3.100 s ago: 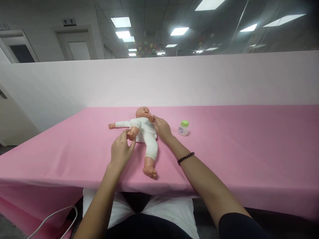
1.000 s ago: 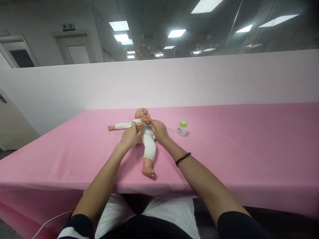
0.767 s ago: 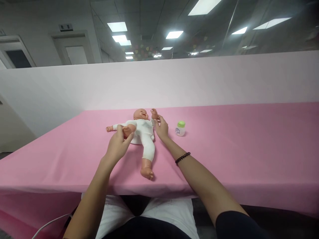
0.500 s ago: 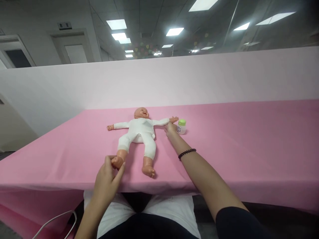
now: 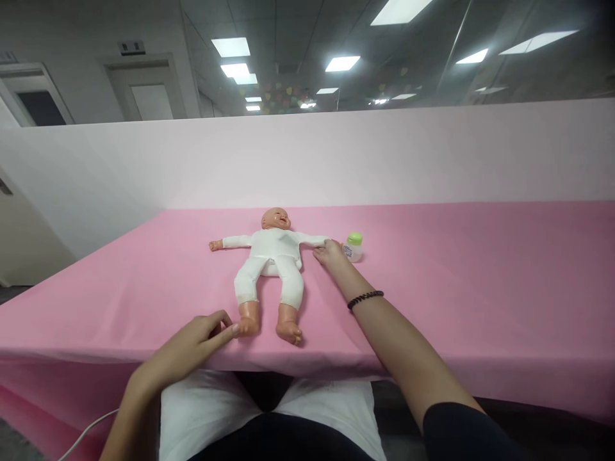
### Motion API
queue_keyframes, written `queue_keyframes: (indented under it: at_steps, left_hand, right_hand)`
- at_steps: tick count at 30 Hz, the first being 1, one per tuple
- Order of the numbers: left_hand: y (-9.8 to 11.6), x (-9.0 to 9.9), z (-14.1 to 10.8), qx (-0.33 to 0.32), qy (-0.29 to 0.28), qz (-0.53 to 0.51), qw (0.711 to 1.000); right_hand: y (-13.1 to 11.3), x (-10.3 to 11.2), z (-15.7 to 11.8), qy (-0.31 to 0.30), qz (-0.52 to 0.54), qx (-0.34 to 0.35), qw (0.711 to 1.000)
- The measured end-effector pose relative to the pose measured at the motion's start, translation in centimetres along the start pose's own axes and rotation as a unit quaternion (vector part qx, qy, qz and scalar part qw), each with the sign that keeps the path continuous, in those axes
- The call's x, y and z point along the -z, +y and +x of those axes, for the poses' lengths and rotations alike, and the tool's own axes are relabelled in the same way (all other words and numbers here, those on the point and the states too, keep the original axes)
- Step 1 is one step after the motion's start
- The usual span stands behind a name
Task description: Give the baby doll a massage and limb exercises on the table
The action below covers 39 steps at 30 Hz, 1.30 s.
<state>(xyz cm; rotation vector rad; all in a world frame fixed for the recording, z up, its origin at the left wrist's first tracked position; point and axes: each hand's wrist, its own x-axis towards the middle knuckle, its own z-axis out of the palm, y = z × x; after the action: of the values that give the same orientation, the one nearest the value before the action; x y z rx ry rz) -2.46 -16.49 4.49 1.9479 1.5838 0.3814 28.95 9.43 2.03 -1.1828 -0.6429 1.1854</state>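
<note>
A baby doll (image 5: 273, 246) in a white suit lies on its back on the pink cloth, arms spread and bare feet toward me. My left hand (image 5: 204, 336) rests at the table's front edge with its fingers apart, thumb tip beside the doll's foot at left. My right hand (image 5: 332, 254) is at the end of the doll's outstretched right-side arm and covers most of the doll's hand; its fingers are bent around there. Just right of that hand stands a small clear bottle (image 5: 354, 248) with a green cap.
The pink-covered table (image 5: 456, 275) extends to both sides. Behind it rises a low white partition (image 5: 384, 160). A white cable (image 5: 89, 430) hangs at the lower left, below the table edge.
My left hand has let go of the doll's foot and moved left; that leg now lies straighter. My right hand has shifted onto the doll's hand, which is now mostly covered.
</note>
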Motion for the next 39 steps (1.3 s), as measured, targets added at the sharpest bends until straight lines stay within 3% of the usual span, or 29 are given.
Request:
queue_keyframes:
  at_steps: [2, 3, 5, 7, 8, 10, 13, 16, 18, 21, 23, 27, 32, 35, 37, 39]
  left_hand:
    - [0.8, 3.3, 1.5, -0.061, -0.061, 0.025, 0.996]
    - [1.3, 5.0, 3.0, -0.084, -0.048, 0.037, 0.995]
    - [1.7, 8.1, 7.5, -0.11, 0.032, 0.06, 0.992]
    - [1.1, 10.3, 13.4, -0.099, 0.145, 0.066, 0.982]
    - [0.3, 11.0, 16.4, -0.08, 0.188, 0.073, 0.976]
    - [-2.1, 11.5, 21.5, -0.013, 0.229, 0.134, 0.964]
    - [-7.0, 10.5, 25.9, 0.05, 0.201, 0.115, 0.972]
    - [-11.7, 8.9, 26.9, -0.04, 0.25, 0.066, 0.965]
    - [-13.9, 8.4, 26.7, -0.034, 0.296, 0.021, 0.954]
    - [-15.4, 8.5, 26.2, -0.016, 0.297, -0.034, 0.954]
    - [-15.5, 8.7, 26.0, -0.008, 0.282, -0.059, 0.957]
    - [-14.5, 8.5, 26.3, -0.027, 0.318, -0.18, 0.93]
    - [-11.6, 7.8, 27.9, -0.122, 0.404, -0.395, 0.816]
    - [-8.6, 7.1, 29.1, -0.136, 0.418, -0.469, 0.766]
    - [-6.2, 6.4, 29.5, -0.156, 0.409, -0.491, 0.753]
    - [-3.8, 5.2, 29.5, -0.198, 0.389, -0.471, 0.767]
  right_hand:
    - [-0.7, -1.1, -1.6, -0.015, -0.008, -0.063, 0.998]
    - [-1.0, -1.6, -2.6, -0.028, -0.013, -0.085, 0.996]
    - [-1.5, -2.3, -5.0, -0.059, -0.017, -0.111, 0.992]
    - [-1.6, -2.0, -7.8, -0.083, -0.03, -0.095, 0.992]
    - [-1.4, -1.4, -9.5, -0.095, -0.044, -0.07, 0.992]
    - [-0.4, 0.4, -13.1, -0.123, -0.186, 0.082, 0.971]
    - [2.7, 3.7, -18.5, -0.119, -0.379, 0.212, 0.893]
    - [6.1, 5.6, -22.6, -0.052, -0.508, 0.232, 0.828]
    - [7.6, 5.8, -24.2, -0.031, -0.556, 0.214, 0.803]
    - [8.5, 5.4, -25.2, -0.043, -0.574, 0.234, 0.783]
    - [8.7, 5.1, -25.4, -0.052, -0.556, 0.259, 0.788]
    - [9.2, 5.4, -25.3, -0.03, -0.495, 0.287, 0.819]
    - [7.8, 6.0, -24.8, 0.018, -0.387, 0.304, 0.87]
    - [5.4, 5.0, -23.6, 0.025, -0.33, 0.352, 0.875]
    - [3.6, 3.7, -22.3, -0.005, -0.305, 0.388, 0.869]
    - [2.0, 2.0, -20.7, -0.036, -0.276, 0.424, 0.862]
